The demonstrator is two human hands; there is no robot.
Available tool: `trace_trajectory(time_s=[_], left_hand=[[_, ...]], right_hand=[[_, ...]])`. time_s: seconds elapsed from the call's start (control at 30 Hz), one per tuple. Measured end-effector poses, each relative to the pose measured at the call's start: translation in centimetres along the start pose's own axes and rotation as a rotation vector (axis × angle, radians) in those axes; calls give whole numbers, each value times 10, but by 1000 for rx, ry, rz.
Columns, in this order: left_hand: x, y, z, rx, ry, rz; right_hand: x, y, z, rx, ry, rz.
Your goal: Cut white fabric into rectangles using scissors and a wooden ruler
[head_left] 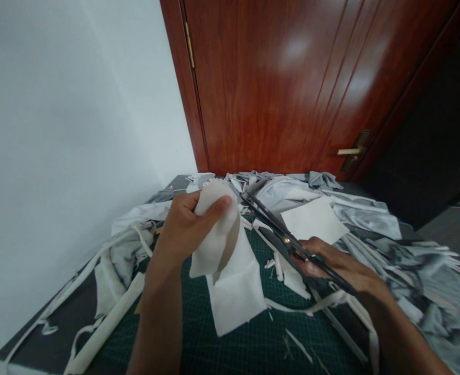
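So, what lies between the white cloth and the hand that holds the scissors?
Head view: small white scraps lie on the green cutting mat between the white cloth and the right hand with scissors.

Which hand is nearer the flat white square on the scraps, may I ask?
Right. The right hand, holding scissors, sits just below the square; the left hand, gripping white cloth, is far left.

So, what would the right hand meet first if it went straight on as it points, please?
Likely the white cloth in the left hand, just beyond the tip of the scissors the right hand holds; depth is unclear.
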State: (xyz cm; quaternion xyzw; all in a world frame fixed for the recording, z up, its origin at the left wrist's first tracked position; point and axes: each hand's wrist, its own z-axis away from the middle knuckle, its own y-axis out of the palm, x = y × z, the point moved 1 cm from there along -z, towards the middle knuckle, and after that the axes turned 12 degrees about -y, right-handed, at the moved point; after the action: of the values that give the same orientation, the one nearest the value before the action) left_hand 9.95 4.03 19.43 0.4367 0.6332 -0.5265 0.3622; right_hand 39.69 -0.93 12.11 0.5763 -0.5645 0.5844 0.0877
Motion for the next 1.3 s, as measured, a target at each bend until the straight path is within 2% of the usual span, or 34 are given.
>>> trace_trajectory(time_s=[0.33,0.53,0.7,0.87,1.03,1.17,1.3], left_hand=[[-13,3,11,-133,-46,-45],[-12,6,8,-26,27,-43],[-9,10,9,72,10,-50],[-9,19,13,109,4,-65],[-14,31,16,193,13,-6],[-15,40,19,236,11,30],[-16,46,21,231,-4,42]], right_hand=[[7,-1,4,8,56,-63],[6,-1,2,49,39,-84],[4,0,1,45,28,-85],[4,1,1,17,34,-98],[8,1,1,16,82,-93],[8,1,-1,57,95,-104],[4,1,-4,85,51,-84]])
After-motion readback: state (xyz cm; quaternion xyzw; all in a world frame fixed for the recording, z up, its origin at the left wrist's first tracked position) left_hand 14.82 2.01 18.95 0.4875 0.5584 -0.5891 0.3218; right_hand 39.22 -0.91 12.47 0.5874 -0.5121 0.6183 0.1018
